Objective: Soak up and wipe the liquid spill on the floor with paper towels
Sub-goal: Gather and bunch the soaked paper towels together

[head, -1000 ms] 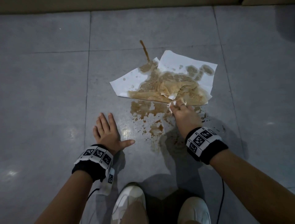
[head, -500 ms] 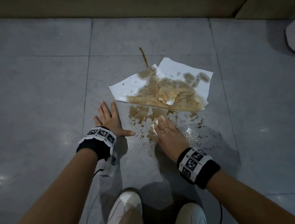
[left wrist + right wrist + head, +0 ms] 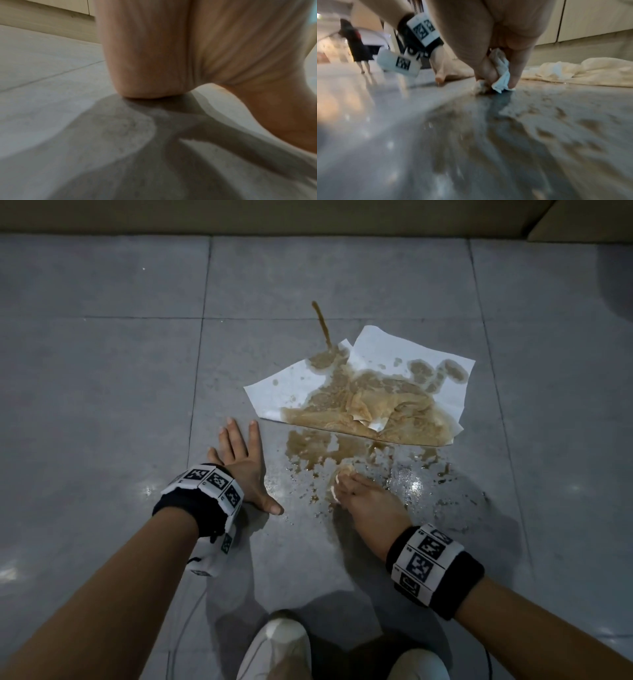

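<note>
A brown spill (image 3: 310,448) spreads over the grey floor tiles, with a thin streak (image 3: 322,323) running away from me. White paper towels (image 3: 370,392), soaked brown in the middle, lie flat on the far part of it. My right hand (image 3: 359,494) pinches a small wadded piece of paper towel (image 3: 340,477) (image 3: 500,79) and presses it on the wet floor at the spill's near edge. My left hand (image 3: 241,460) lies flat on the dry tile to the left, fingers spread, holding nothing. The left wrist view shows only the heel of that hand (image 3: 154,67) on the floor.
A beige wall base (image 3: 274,217) runs along the far side of the floor. My two white shoes (image 3: 277,648) stand at the near edge. A wet sheen (image 3: 411,481) covers the tile right of my right hand. A person in dark clothes (image 3: 355,46) stands far off.
My right hand has drawn the wad back from the soaked towels' edge toward me and left through the spill, leaving a wet smear. The left hand has stayed flat on the tile.
</note>
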